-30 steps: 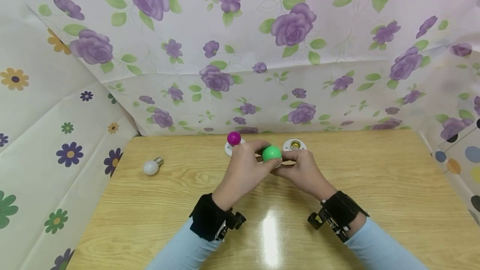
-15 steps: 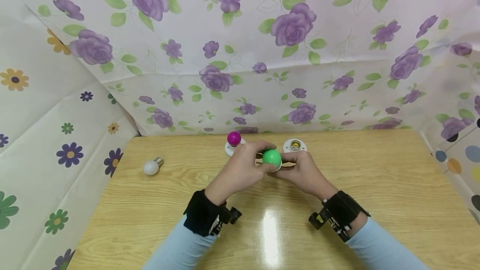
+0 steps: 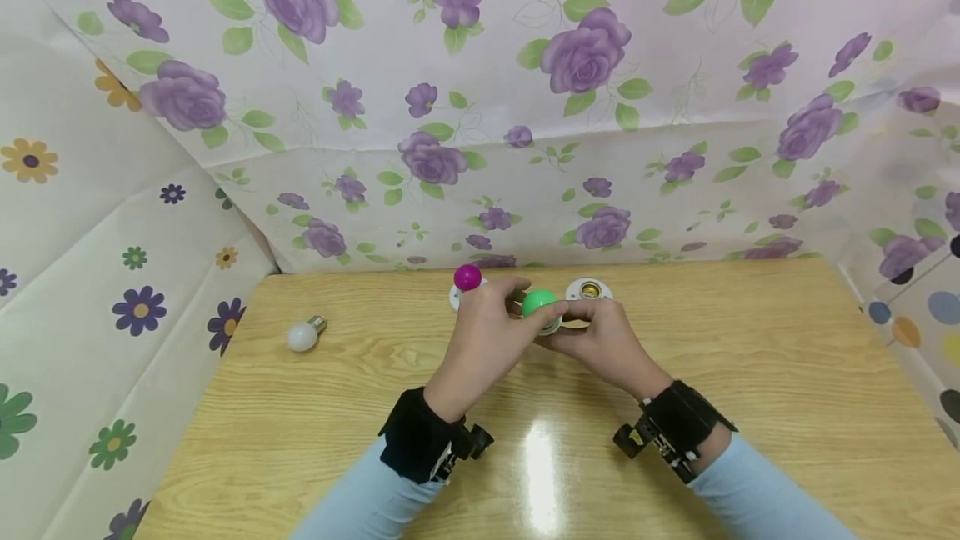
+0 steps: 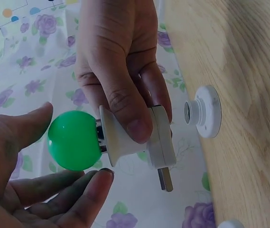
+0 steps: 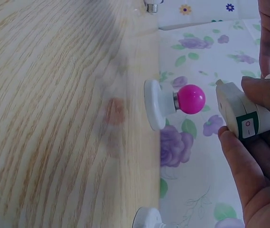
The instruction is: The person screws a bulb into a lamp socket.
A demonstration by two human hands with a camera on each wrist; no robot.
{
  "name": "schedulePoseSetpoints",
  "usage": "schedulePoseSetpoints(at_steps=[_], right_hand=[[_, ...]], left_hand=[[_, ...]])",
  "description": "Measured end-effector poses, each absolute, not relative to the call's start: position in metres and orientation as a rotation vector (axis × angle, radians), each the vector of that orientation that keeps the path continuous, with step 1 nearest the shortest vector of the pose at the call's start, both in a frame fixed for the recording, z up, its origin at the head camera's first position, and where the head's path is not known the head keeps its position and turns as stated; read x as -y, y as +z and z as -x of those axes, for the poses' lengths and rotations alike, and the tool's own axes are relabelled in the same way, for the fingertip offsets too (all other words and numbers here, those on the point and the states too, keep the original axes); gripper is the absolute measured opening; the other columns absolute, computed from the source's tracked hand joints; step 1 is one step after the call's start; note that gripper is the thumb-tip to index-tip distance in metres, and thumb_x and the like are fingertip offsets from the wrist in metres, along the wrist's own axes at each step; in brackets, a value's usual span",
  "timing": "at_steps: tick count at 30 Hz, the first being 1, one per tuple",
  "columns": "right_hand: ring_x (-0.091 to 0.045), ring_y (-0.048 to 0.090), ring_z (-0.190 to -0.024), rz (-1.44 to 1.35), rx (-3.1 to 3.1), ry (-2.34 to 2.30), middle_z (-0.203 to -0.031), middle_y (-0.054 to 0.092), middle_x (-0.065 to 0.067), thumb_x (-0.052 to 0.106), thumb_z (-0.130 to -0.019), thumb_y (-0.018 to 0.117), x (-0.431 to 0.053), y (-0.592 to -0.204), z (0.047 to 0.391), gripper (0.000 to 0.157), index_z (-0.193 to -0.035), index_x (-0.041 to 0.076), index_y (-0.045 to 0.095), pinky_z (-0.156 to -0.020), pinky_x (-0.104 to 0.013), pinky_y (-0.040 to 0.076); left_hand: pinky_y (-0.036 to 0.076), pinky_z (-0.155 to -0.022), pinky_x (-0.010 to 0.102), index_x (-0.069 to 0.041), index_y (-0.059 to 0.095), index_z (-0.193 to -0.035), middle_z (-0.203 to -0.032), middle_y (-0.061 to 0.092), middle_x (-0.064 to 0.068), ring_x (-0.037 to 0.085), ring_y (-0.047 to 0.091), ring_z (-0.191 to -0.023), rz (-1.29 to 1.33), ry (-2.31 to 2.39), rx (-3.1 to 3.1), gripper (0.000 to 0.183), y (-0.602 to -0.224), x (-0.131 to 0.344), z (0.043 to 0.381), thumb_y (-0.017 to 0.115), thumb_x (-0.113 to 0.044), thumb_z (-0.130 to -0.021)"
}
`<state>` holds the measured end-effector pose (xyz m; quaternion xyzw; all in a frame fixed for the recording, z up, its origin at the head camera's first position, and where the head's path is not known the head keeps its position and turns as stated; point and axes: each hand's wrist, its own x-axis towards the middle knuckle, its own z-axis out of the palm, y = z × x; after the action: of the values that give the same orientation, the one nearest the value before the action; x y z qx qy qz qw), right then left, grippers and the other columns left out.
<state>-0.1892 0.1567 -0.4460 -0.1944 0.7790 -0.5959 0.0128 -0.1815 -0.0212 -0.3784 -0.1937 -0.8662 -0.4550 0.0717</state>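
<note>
A green light bulb (image 4: 74,141) sits in the mouth of a white plug-in lamp holder (image 4: 123,140), part of its metal base showing at the rim. Curved loosely around the bulb are the thumb and fingers of my left hand (image 3: 483,340), the thumb lying across its near side in the head view. My right hand (image 3: 611,344) pinches the holder between thumb and fingers. A flat metal prong (image 4: 165,179) sticks out of the holder's back, and a switch (image 5: 248,126) marked O and I shows in the right wrist view. Both hands are above the table.
Behind the hands, a magenta bulb (image 3: 468,277) stands in a round white socket (image 5: 153,104). Right of it is a second white socket (image 3: 589,291) with no bulb. A white bulb (image 3: 303,336) lies on the wooden table (image 3: 750,373) at left. Flowered sheeting (image 3: 360,215) closes the back.
My left hand turns about the green bulb: its wrist swung left, then back right, and the thumb now lies higher across the bulb. My right hand keeps hold of the lamp holder, nearly still.
</note>
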Motion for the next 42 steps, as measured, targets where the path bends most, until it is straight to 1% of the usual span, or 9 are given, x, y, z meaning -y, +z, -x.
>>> schedulePoseSetpoints(at_steps=[4, 10, 17, 21, 27, 30, 34, 37, 42], right_hand=[[-0.018, 0.059, -0.097, 0.601, -2.444, -1.848, -0.103, 0.063, 0.002, 0.021, -0.077, 0.076, -0.157, -0.446, 0.189, 0.024, -0.101, 0.023, 0.071, -0.073, -0.031, 0.052], [-0.016, 0.059, -0.097, 0.577, -2.462, -1.827, -0.103, 0.062, 0.002, 0.02, -0.077, 0.076, -0.158, -0.447, 0.189, 0.023, -0.099, 0.022, 0.071, -0.073, -0.029, 0.052], [-0.024, 0.061, -0.095, 0.539, -2.466, -1.837, -0.101, 0.064, -0.001, 0.01, -0.077, 0.075, -0.153, -0.429, 0.181, 0.024, -0.1, 0.015, 0.07, -0.072, -0.03, 0.052], [-0.018, 0.06, -0.096, 0.554, -2.471, -1.822, -0.101, 0.064, 0.0, 0.009, -0.078, 0.074, -0.152, -0.417, 0.175, 0.023, -0.1, 0.015, 0.07, -0.074, -0.029, 0.052], [-0.01, 0.058, -0.097, 0.561, -2.473, -1.812, -0.102, 0.064, 0.002, 0.012, -0.078, 0.074, -0.151, -0.416, 0.175, 0.022, -0.1, 0.016, 0.07, -0.074, -0.029, 0.051], [-0.01, 0.058, -0.098, 0.57, -2.46, -1.815, -0.102, 0.064, 0.001, 0.012, -0.078, 0.074, -0.153, -0.425, 0.179, 0.023, -0.101, 0.015, 0.07, -0.075, -0.029, 0.051], [-0.01, 0.058, -0.1, 0.595, -2.465, -1.792, -0.105, 0.064, 0.003, 0.015, -0.079, 0.074, -0.156, -0.44, 0.187, 0.026, -0.104, 0.018, 0.069, -0.075, -0.029, 0.051], [-0.01, 0.058, -0.101, 0.632, -2.474, -1.767, -0.106, 0.064, 0.006, 0.021, -0.078, 0.075, -0.159, -0.447, 0.19, 0.028, -0.105, 0.022, 0.069, -0.075, -0.028, 0.051], [-0.011, 0.058, -0.101, 0.717, -2.481, -1.739, -0.106, 0.064, 0.008, 0.03, -0.078, 0.075, -0.161, -0.45, 0.191, 0.029, -0.106, 0.023, 0.069, -0.076, -0.028, 0.051]], left_hand=[[0.045, -0.045, 0.021, -0.018, 0.063, -0.085, -0.071, 0.058, -0.009, 0.004, 0.051, -0.053, 0.542, -1.339, 2.606, 0.034, -0.378, 0.02, 0.179, 0.069, -0.051, -0.078], [0.048, -0.052, 0.019, -0.014, 0.065, -0.087, -0.075, 0.059, -0.009, 0.004, 0.056, -0.061, 0.542, -1.371, 2.613, 0.032, -0.378, 0.019, 0.178, 0.071, -0.045, -0.078], [0.048, -0.056, 0.018, -0.013, 0.066, -0.089, -0.078, 0.06, -0.009, 0.005, 0.057, -0.067, 0.56, -1.385, 2.629, 0.028, -0.376, 0.019, 0.179, 0.072, -0.039, -0.079], [0.049, -0.058, 0.017, -0.012, 0.066, -0.091, -0.08, 0.061, -0.009, 0.004, 0.058, -0.071, 0.572, -1.371, 2.647, 0.028, -0.375, 0.019, 0.179, 0.073, -0.037, -0.08], [0.048, -0.06, 0.016, -0.011, 0.066, -0.092, -0.084, 0.062, -0.007, 0.004, 0.058, -0.073, 0.607, -1.342, 2.659, 0.026, -0.373, 0.02, 0.178, 0.074, -0.033, -0.079], [0.048, -0.06, 0.016, -0.011, 0.066, -0.094, -0.086, 0.063, -0.007, 0.004, 0.058, -0.074, 0.631, -1.33, 2.657, 0.025, -0.373, 0.021, 0.179, 0.074, -0.031, -0.08], [0.048, -0.062, 0.016, -0.01, 0.067, -0.099, -0.089, 0.063, -0.005, 0.003, 0.058, -0.077, 0.671, -1.349, 2.665, 0.025, -0.373, 0.022, 0.179, 0.073, -0.026, -0.08], [0.049, -0.064, 0.016, -0.009, 0.066, -0.103, -0.093, 0.063, -0.003, 0.002, 0.059, -0.08, 0.712, -1.387, 2.688, 0.027, -0.372, 0.024, 0.179, 0.072, -0.023, -0.081], [0.048, -0.067, 0.016, -0.007, 0.064, -0.111, -0.1, 0.063, -0.001, 0.002, 0.058, -0.084, 0.805, -1.373, 2.764, 0.032, -0.369, 0.027, 0.181, 0.071, -0.021, -0.083]])
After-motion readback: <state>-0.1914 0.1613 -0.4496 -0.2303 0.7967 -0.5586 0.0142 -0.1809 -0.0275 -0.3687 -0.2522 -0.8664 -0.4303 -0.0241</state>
